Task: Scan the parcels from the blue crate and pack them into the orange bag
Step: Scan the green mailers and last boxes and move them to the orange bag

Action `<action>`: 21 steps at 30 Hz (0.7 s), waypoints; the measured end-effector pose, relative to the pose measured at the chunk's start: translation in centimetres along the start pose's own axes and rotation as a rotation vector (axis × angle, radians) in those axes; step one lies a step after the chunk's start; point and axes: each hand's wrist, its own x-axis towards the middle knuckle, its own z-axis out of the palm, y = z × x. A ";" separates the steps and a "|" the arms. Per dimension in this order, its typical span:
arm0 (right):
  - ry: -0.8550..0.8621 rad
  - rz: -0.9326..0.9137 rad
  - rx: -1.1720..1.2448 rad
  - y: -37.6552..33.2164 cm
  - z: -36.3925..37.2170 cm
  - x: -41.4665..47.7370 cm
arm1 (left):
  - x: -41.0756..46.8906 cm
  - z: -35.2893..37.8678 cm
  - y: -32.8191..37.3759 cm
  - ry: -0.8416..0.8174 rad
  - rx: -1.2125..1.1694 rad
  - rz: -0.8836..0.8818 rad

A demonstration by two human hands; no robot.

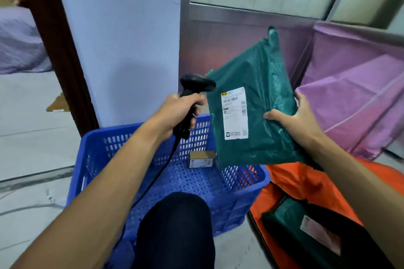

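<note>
Green poly mailer (258, 85) is held up above the blue crate (240, 194), over its far right corner, white shipping label (235, 113) facing the camera. Right hand (293, 116) grips the mailer's right edge, thumb in front, fingers curled behind. Left hand (175, 111) is wrapped round the handle of a black barcode scanner (196, 82), above the crate. Small cardboard box (202, 159) lies in the crate. Orange bag (306, 183) sits just right of the crate. Judgement: mailer light, soft, slick film; grip over the contents, not loose film.

place: parcel sorting room | evidence: barcode scanner (197, 82), labelled green mailer (262, 85), purple sacks (349, 94), tiled floor (32, 137)
</note>
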 end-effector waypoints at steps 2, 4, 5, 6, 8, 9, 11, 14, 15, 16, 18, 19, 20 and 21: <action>0.030 -0.007 0.106 -0.4 -2.5 -1.7 | -1.1 1.1 2.1 -0.047 -0.005 0.024; 0.050 -0.014 0.206 -0.5 -4.6 -3.6 | -2.2 2.2 3.5 -0.093 -0.032 0.034; 0.074 -0.011 0.256 -0.5 -5.8 -4.8 | -2.8 3.1 4.2 -0.121 -0.031 0.043; 0.086 -0.005 0.292 -0.5 -6.6 -5.7 | -3.2 3.7 4.6 -0.135 -0.029 0.057; 0.129 0.012 0.353 0.0 -8.5 -7.9 | -4.1 5.5 5.0 -0.163 -0.010 0.083; 0.150 0.023 0.384 0.4 -9.1 -8.7 | -4.4 6.4 5.0 -0.168 -0.010 0.088; 0.182 0.063 0.439 1.7 -10.7 -10.7 | -5.0 8.7 4.5 -0.182 -0.010 0.070; 0.190 0.118 0.503 4.1 -12.1 -13.4 | -5.9 11.7 3.1 -0.215 0.005 0.043; 0.203 0.150 0.521 5.1 -12.7 -14.6 | -6.3 13.0 2.4 -0.244 0.019 0.036; 0.210 0.177 0.524 6.2 -13.0 -15.4 | -6.7 14.0 1.8 -0.260 0.030 0.031; 0.226 0.223 0.537 8.7 -13.5 -17.5 | -7.4 16.0 0.1 -0.274 0.052 0.019; 0.220 0.243 0.533 9.9 -13.5 -18.3 | -7.6 16.7 -0.8 -0.260 0.068 0.026; 0.217 0.274 0.538 11.4 -13.6 -19.3 | -7.8 17.5 -1.8 -0.249 0.104 0.029; 0.207 0.302 0.556 12.7 -13.5 -20.0 | -7.8 17.9 -2.8 -0.230 0.147 0.036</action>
